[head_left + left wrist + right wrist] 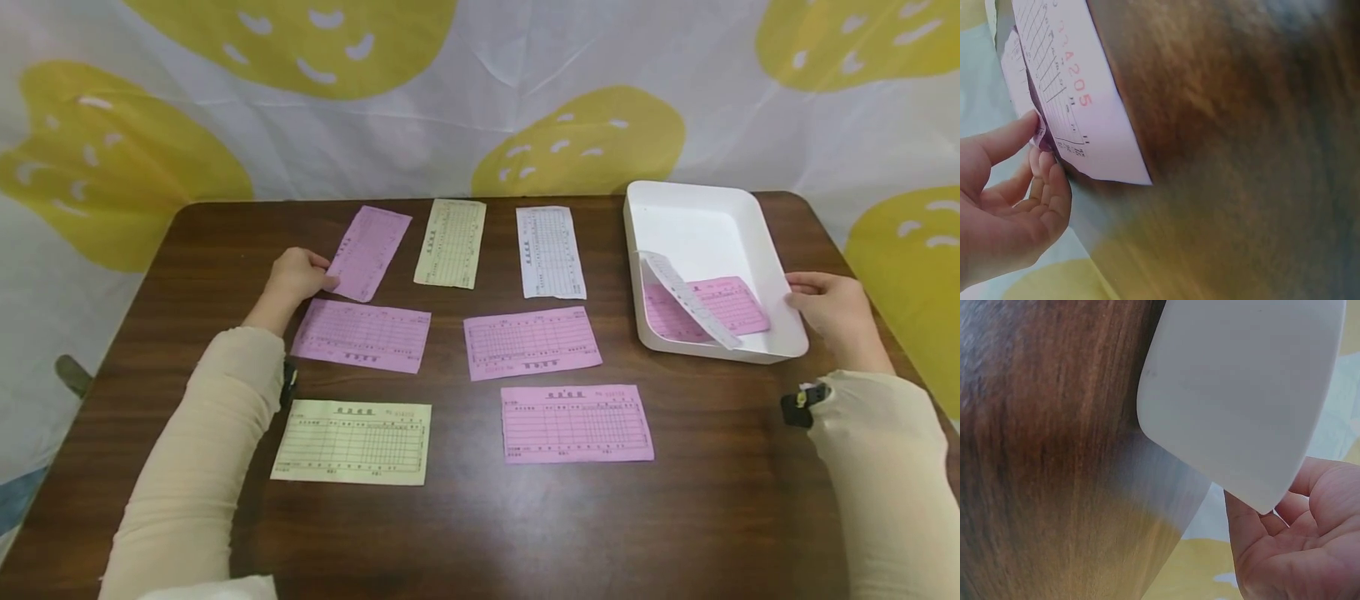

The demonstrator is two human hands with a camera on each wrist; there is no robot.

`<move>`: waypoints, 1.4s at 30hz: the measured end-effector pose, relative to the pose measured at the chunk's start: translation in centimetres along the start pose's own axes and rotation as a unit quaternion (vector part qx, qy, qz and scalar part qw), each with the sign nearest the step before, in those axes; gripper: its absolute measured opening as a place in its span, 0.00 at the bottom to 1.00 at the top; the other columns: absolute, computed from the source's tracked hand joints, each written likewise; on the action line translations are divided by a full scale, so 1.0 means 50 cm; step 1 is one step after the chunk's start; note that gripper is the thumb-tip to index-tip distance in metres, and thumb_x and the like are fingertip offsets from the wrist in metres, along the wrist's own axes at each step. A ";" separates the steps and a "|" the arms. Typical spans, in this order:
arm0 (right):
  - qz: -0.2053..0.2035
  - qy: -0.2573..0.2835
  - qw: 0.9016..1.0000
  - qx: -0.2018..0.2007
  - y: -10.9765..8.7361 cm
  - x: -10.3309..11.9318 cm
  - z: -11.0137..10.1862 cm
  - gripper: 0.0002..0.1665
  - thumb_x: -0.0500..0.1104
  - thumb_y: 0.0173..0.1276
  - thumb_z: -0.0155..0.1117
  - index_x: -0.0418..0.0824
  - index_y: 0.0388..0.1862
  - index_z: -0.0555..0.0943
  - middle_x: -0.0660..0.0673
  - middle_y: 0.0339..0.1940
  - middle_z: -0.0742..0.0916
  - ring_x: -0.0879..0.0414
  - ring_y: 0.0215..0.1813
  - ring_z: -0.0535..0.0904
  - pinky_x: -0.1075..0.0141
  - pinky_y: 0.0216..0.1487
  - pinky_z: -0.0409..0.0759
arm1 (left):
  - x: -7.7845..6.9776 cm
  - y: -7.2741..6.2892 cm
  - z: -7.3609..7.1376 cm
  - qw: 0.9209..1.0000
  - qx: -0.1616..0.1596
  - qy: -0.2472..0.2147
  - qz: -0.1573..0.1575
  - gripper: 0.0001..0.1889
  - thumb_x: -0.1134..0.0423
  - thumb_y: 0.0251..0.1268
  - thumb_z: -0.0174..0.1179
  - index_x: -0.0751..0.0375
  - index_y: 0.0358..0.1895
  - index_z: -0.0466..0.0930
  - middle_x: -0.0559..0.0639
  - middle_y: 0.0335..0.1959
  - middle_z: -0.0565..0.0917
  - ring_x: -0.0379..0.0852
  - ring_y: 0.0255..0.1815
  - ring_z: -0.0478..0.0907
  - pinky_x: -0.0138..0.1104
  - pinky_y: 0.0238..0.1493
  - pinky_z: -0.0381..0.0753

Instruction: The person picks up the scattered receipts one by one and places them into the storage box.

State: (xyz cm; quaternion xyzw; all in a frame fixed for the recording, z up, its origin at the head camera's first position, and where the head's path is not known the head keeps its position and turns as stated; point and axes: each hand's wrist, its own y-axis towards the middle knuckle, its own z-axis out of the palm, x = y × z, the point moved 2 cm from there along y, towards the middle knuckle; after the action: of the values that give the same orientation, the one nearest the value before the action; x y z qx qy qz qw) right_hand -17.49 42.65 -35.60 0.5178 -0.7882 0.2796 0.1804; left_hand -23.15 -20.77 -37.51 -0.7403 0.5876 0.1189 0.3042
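My left hand (294, 279) pinches the lower left corner of a pink receipt slip (371, 250) at the far left of the table. In the left wrist view, thumb and fingertips meet on that slip's edge (1019, 81), beside another pink slip (1079, 94) with red digits. My right hand (834, 312) grips the right wall of a white tray (697, 225), thumb and fingers on either side of its rim. Inside the tray lie a pink slip (723, 304) and a curled white slip (686, 296) leaning on the left wall. The right wrist view shows the tray's outer side (1235, 394).
A yellow slip (450, 243) and a white slip (551, 252) lie along the back. Pink slips (363, 335), (532, 342) lie in the middle row. Nearer are a yellow slip (352, 442) and a pink slip (577, 423). A patterned curtain (525, 67) hangs behind the brown table (465, 533).
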 end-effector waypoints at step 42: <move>-0.011 -0.009 1.000 -0.010 -0.008 0.009 0.000 0.26 0.38 0.70 0.49 0.24 0.63 0.68 0.50 0.33 0.80 0.74 0.30 0.68 0.82 0.26 0.73 | 0.017 -0.001 -0.020 0.964 0.055 -0.257 0.041 0.23 0.73 0.65 0.51 0.81 0.62 0.63 0.38 0.26 0.74 0.28 0.23 0.75 0.20 0.31 0.81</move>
State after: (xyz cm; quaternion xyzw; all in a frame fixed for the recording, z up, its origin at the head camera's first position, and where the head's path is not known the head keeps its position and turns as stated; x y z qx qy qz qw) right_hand -17.29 42.22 -35.24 0.5272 -0.7867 0.2648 0.1815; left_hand -23.03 -22.04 -37.15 -0.6420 0.5256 0.2846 0.4802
